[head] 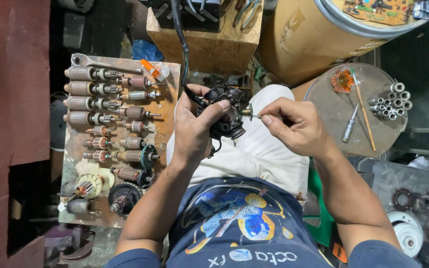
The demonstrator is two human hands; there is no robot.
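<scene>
My left hand (pixel 194 130) grips a black power-tool motor housing (pixel 226 117) over my lap, with its black cable (pixel 180 44) running up and away. My right hand (pixel 294 126) pinches a thin metal tool whose small brass-coloured tip (pixel 247 112) touches the right side of the housing. I sit in light trousers (pixel 256 154) and a dark printed shirt.
A rusty board (pixel 165 130) at my left carries several motor armatures (pixel 88 89), a wrench (pixel 100 62) and an orange-tipped tube. At my right, a round metal plate (pixel 333 116) holds a screwdriver (pixel 350 124), a brush and small metal tubes (pixel 392 100). A wooden block and cardboard drum stand ahead.
</scene>
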